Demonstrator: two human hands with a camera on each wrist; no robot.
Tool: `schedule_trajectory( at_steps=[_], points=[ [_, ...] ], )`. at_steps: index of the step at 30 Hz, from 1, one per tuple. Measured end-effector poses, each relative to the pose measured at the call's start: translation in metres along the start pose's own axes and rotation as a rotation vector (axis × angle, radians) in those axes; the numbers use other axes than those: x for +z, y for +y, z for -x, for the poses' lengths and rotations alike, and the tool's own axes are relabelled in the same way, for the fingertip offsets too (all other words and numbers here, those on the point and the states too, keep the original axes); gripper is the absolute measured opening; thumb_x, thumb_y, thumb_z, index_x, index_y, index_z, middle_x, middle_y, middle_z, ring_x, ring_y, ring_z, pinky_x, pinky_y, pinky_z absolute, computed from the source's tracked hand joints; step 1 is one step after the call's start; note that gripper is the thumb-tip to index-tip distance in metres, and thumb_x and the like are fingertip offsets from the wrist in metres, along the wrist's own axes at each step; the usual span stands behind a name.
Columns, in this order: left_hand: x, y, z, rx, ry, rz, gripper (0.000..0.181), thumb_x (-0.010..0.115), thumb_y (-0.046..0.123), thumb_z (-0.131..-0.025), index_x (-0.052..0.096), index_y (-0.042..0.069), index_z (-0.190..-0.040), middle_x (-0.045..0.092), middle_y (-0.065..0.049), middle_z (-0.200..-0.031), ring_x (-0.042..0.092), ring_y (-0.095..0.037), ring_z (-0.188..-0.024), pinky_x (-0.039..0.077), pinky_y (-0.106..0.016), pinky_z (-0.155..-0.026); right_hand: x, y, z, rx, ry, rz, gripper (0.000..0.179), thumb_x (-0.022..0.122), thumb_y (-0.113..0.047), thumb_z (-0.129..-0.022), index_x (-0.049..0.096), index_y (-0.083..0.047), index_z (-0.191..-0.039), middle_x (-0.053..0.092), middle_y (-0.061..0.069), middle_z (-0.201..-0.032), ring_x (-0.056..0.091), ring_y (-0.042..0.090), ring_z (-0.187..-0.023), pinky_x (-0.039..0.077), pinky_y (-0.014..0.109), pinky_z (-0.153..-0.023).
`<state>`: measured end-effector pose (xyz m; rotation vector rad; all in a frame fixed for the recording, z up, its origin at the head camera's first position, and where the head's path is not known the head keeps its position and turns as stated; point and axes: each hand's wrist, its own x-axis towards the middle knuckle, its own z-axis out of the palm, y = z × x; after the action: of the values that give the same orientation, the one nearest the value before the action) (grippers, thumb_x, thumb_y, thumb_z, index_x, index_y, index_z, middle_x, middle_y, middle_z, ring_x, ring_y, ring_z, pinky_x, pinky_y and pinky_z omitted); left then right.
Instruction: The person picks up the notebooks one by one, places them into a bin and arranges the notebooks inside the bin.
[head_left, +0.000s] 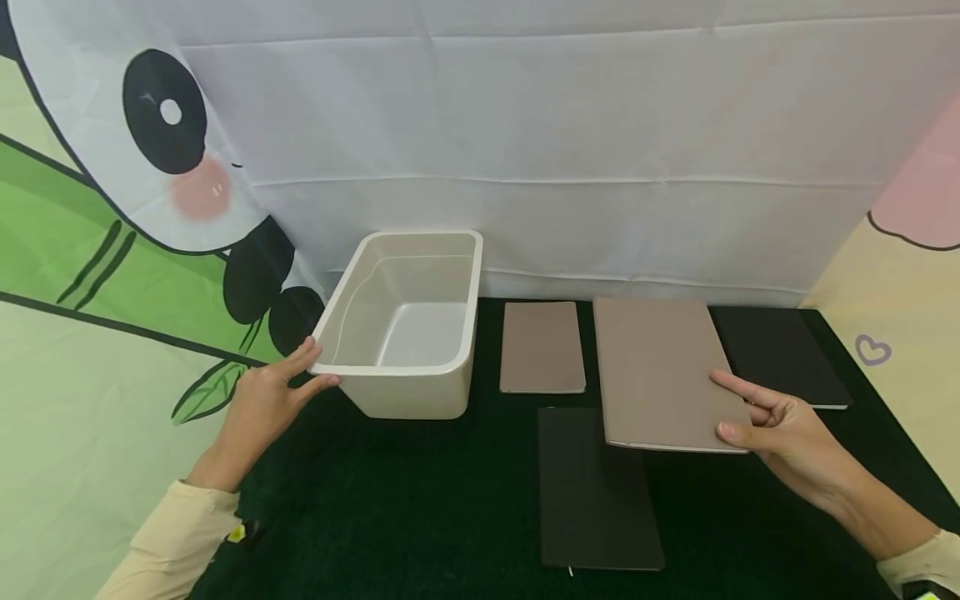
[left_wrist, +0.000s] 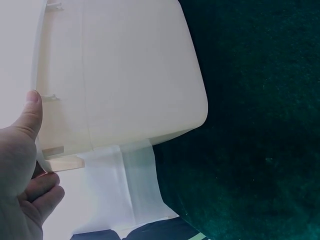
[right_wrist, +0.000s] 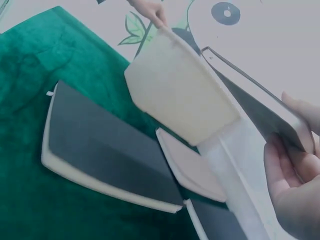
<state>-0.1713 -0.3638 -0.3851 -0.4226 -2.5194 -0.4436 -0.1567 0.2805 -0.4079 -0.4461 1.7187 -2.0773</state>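
My left hand (head_left: 270,408) pinches the near left corner of the rim of a cream plastic bin (head_left: 412,392). In the left wrist view the thumb lies along the bin's rim, with fingers curled below the corner. The inside of the bin shows only its bare floor. My right hand (head_left: 802,450) holds a large taupe notebook (head_left: 667,375) by its near right corner, raised above the table. Beneath it, partly covered, lies a black notebook (head_left: 600,508) with a ribbon end showing. A smaller taupe notebook (head_left: 542,348) lies between the bin and the held one.
Another black notebook (head_left: 780,354) lies at the back right, partly behind the held notebook. Dark green cloth (head_left: 420,517) covers the table. A white fabric backdrop (head_left: 570,150) rises behind it, with printed cartoon panels at both sides.
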Motion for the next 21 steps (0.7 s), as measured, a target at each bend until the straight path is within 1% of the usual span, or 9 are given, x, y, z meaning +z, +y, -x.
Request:
schedule_trajectory(
  at_steps=[5,11,13,16,17,18,20,21],
  points=[
    [0.0,0.001,0.0,-0.012,-0.01,-0.005,0.067,0.088,0.025,-0.077,0.065,0.001,-0.134,0.063,-0.02,-0.135,0.012,0.002,-0.044,0.026,-0.025,-0.039,0.011,-0.011,-0.017,-0.047,0.007,-0.034,0.062,0.05,0.014,-0.101,0.054,-0.025,-0.149,0.073,0.005,-0.126,0.065,0.01,-0.122,0.051,0.02,-0.099],
    [-0.001,0.002,0.0,-0.031,-0.018,0.005,0.067,0.088,0.025,-0.078,0.063,0.001,-0.136,0.062,-0.02,-0.136,0.014,0.003,-0.043,0.027,-0.025,-0.039,0.024,-0.028,-0.035,-0.074,0.001,-0.04,0.062,0.052,0.013,-0.1,0.053,-0.023,-0.15,0.073,0.005,-0.126,0.063,0.008,-0.124,0.051,0.019,-0.1],
    [-0.002,0.002,0.0,-0.041,-0.025,0.011,0.067,0.087,0.026,-0.08,0.062,0.002,-0.137,0.061,-0.02,-0.137,0.015,0.001,-0.042,0.027,-0.024,-0.039,0.028,-0.033,-0.042,-0.081,0.0,-0.042,0.062,0.052,0.013,-0.1,0.052,-0.022,-0.151,0.073,0.005,-0.126,0.065,0.009,-0.122,0.05,0.02,-0.1],
    [-0.002,0.002,0.001,-0.056,-0.035,0.018,0.066,0.086,0.027,-0.082,0.062,0.002,-0.138,0.061,-0.02,-0.138,0.017,-0.001,-0.04,0.027,-0.024,-0.039,0.036,-0.041,-0.053,-0.077,0.014,-0.039,0.063,0.054,0.011,-0.1,0.046,-0.018,-0.155,0.074,0.003,-0.124,0.065,0.01,-0.121,0.05,0.02,-0.101],
    [-0.002,0.002,0.001,-0.058,-0.037,0.016,0.066,0.086,0.027,-0.082,0.062,0.002,-0.138,0.061,-0.02,-0.138,0.018,-0.002,-0.04,0.027,-0.024,-0.039,0.039,-0.043,-0.057,-0.069,0.021,-0.031,0.064,0.055,0.01,-0.1,0.043,-0.017,-0.156,0.076,0.001,-0.118,0.061,0.005,-0.125,0.049,0.018,-0.101],
    [-0.001,0.002,0.001,-0.058,-0.038,0.015,0.066,0.086,0.026,-0.082,0.062,0.002,-0.138,0.061,-0.02,-0.138,0.018,-0.003,-0.04,0.027,-0.024,-0.038,0.043,-0.046,-0.061,-0.06,0.036,-0.019,0.064,0.057,0.009,-0.1,0.041,-0.016,-0.157,0.078,-0.004,-0.107,0.062,0.002,-0.119,0.048,0.017,-0.101],
    [-0.001,0.002,0.001,-0.056,-0.039,0.014,0.066,0.086,0.026,-0.082,0.062,0.002,-0.138,0.06,-0.02,-0.138,0.018,-0.003,-0.04,0.028,-0.024,-0.039,0.049,-0.05,-0.069,-0.038,0.063,0.0,0.067,0.06,0.006,-0.099,0.038,-0.014,-0.159,0.075,-0.008,-0.089,0.055,0.002,-0.124,0.046,0.017,-0.103],
    [0.0,0.002,0.001,-0.053,-0.039,0.013,0.066,0.086,0.025,-0.082,0.061,0.002,-0.138,0.06,-0.02,-0.138,0.018,-0.003,-0.04,0.027,-0.024,-0.038,0.052,-0.053,-0.073,-0.029,0.07,0.002,0.068,0.061,0.005,-0.099,0.036,-0.013,-0.159,0.073,-0.009,-0.083,0.048,0.003,-0.132,0.042,0.02,-0.109]
  ],
)
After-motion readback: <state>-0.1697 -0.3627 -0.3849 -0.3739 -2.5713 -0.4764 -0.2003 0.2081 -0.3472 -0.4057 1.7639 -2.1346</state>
